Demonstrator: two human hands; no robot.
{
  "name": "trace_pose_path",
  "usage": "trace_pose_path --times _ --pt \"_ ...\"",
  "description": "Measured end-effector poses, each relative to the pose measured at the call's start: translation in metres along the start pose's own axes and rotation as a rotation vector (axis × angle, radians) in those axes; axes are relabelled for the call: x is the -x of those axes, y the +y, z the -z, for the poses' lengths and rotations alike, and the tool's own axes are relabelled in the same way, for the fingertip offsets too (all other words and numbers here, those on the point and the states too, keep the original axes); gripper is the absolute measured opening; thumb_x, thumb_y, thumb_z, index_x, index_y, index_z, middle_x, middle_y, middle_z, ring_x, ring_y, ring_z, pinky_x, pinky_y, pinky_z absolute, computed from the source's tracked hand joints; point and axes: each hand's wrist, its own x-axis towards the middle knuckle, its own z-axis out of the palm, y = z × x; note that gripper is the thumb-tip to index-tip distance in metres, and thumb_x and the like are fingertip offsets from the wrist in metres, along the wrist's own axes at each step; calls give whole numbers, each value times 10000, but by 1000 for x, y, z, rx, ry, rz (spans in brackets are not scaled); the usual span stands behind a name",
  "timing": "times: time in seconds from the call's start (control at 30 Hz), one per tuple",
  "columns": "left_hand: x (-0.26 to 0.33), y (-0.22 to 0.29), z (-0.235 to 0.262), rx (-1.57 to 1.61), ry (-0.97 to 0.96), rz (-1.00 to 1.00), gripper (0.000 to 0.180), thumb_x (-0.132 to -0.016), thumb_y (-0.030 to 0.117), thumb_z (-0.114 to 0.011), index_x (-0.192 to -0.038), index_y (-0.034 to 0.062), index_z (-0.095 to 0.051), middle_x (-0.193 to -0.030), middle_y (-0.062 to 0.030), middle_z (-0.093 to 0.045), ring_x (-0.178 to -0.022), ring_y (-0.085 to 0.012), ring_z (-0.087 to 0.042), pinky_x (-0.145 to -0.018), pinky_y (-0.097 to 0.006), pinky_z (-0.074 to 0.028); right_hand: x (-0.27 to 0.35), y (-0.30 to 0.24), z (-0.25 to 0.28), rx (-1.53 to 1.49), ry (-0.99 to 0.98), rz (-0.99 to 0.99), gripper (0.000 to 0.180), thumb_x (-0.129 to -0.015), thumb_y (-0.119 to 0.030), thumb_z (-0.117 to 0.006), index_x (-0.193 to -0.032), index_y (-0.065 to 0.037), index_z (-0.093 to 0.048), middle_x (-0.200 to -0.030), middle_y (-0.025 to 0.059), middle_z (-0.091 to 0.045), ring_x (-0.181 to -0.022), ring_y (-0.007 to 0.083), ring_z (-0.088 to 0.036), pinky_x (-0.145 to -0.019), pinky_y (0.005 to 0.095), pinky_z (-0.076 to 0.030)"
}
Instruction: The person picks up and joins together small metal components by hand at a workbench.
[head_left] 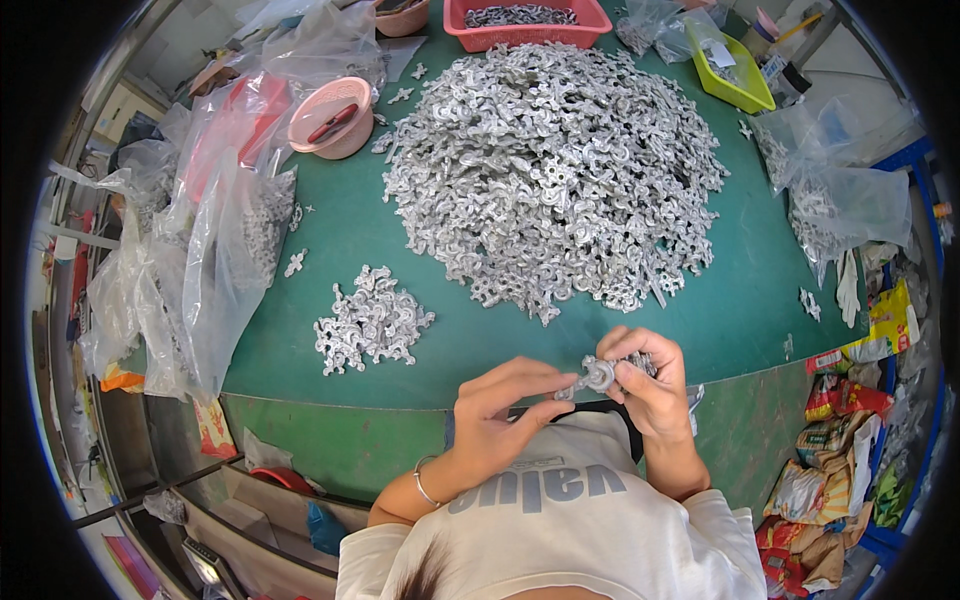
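Near the table's front edge, my right hand (652, 388) is closed around some small silver-grey metal castings (600, 374), their rounded, lobed ends showing at the fingertips. My left hand (505, 405) pinches the left end of these castings between thumb and fingers; whether it holds a separate piece I cannot tell. A small heap of similar castings (372, 320) lies to the left of my hands. Beyond them, a far larger pile of such castings (550, 175) covers the middle of the table.
The green table (480, 350) carries a pink basket (330, 118) with a red-handled tool, a red tray (527, 34) of parts at the back and a yellow-green tray (728, 65). Plastic bags of castings (215, 240) crowd the left edge; more bags (825, 190) stand right, by a white glove (848, 288).
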Motion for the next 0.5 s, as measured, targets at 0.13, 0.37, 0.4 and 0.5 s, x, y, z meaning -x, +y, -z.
trace_pose_path --times 0.13,0.37,0.4,0.5 --pt "1 2 0 6 -12 -15 251 -658 -75 -667 -905 -49 -627 -837 -137 -612 -738 -189 -577 -637 -264 -466 1 -2 -2 -4 -18 0 92 -786 1 -556 -866 45 -566 -878 132 -545 -555 63 -432 -477 184 -330" --pt "1 3 0 -3 -30 -35 254 -652 -61 -685 -899 -48 -626 -834 -130 -612 -719 -181 -575 -624 -260 -462 2 -5 -3 -10 -26 -9 109 -785 -10 -561 -874 51 -568 -850 133 -551 -553 69 -429 -482 191 -325" --pt "1 4 0 -1 -31 -34 254 -652 -61 -685 -899 -48 -626 -834 -130 -612 -719 -181 -575 -624 -260 -462 2 -5 -3 -10 -23 -10 109 -785 -10 -561 -874 51 -568 -850 133 -551 -553 69 -429 -482 191 -325" --pt "1 5 1 -6 -44 -30 267 -649 -58 -694 -906 -52 -622 -844 -132 -609 -723 -178 -574 -630 -263 -465 2 -6 -4 -26 -23 -22 111 -786 -14 -560 -875 52 -568 -843 133 -552 -552 70 -426 -481 194 -321"
